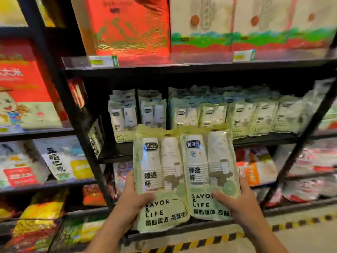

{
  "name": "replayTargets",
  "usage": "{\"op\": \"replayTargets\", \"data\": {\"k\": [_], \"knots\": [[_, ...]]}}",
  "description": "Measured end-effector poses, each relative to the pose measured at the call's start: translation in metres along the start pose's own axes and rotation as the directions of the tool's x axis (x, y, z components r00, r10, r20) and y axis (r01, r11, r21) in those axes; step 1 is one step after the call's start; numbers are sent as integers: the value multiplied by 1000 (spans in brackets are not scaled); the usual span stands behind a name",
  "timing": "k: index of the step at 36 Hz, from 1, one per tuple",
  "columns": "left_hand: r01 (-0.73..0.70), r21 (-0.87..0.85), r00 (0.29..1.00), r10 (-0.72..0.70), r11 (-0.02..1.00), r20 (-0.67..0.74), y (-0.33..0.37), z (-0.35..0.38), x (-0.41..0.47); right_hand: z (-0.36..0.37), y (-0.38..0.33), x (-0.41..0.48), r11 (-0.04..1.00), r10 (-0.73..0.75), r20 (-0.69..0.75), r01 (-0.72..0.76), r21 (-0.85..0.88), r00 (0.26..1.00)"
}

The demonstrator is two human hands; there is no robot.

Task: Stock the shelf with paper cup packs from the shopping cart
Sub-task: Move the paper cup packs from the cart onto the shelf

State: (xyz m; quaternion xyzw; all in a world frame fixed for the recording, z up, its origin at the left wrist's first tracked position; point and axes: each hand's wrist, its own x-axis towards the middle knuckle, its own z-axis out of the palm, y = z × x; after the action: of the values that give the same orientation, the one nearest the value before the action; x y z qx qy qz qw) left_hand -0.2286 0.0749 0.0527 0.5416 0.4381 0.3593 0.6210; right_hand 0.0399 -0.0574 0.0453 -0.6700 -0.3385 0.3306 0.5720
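**A:** What lies out beyond the left fingers?

**B:** Red rice bags with a cartoon figure, on the neighbouring rack. They sit past a black upright post.

**A:** And the left hand itself?

**B:** The left hand grips the left paper cup pack low on its left edge. The thumb lies across the front just above the word SAVOR. The fingers curl round the side to the back.

**A:** Where is that pack?

**B:** It is held upright in front of the rack, its top overlapping the front edge of the black shelf. Whether it touches that edge I cannot tell. Its right edge meets the right paper cup pack, which has the same pale green wrapper. Each pack shows two stacks of white cups.

**A:** The right hand?

**B:** The right hand has the same hold, mirrored. The thumb lies across the front beside SAVOR, and the fingers wrap the right edge, pinching the pack.

**A:** Above the fingers?

**B:** Stocked cup packs stand in a row on the shelf, well above both thumbs. A few more stand apart above the left fingers.

**A:** Past the right fingers?

**B:** Orange packets sit on a lower shelf, just beyond the fingertips. Yellow-and-black hazard tape runs along the floor below both wrists.
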Motion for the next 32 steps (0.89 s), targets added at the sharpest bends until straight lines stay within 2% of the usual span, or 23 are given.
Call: {"op": "replayTargets", "data": {"k": [4, 9, 13, 19, 23, 27, 32], "knots": [[-4, 112, 998, -3, 994, 60, 11, 29, 16, -27, 4, 19, 1000, 16, -13, -16, 12, 1000], [-83, 67, 996, 80, 994, 50, 22, 39, 43, -29, 2, 50, 999, -48, -19, 47, -20, 999], [-91, 71, 995, 89, 993, 35, 30, 24, 74, -8, -5, 79, 997, -78, -16, 77, -18, 997], [-70, 49, 997, 70, 996, -11, 24, -15, 139, 43, -11, 132, 995, -92, -26, 91, -49, 995], [-44, 97, 999, 45, 994, -13, 17, -54, 195, 91, -11, 177, 994, -98, -33, 96, -47, 995], [-97, 181, 988, 117, 979, -101, 16, -94, 245, 149, -6, 219, 995, -94, -20, 93, -27, 995], [-127, 195, 977, 156, 973, -143, 14, -143, 292, 209, 6, 260, 989, -138, -4, 138, -50, 990]]}}
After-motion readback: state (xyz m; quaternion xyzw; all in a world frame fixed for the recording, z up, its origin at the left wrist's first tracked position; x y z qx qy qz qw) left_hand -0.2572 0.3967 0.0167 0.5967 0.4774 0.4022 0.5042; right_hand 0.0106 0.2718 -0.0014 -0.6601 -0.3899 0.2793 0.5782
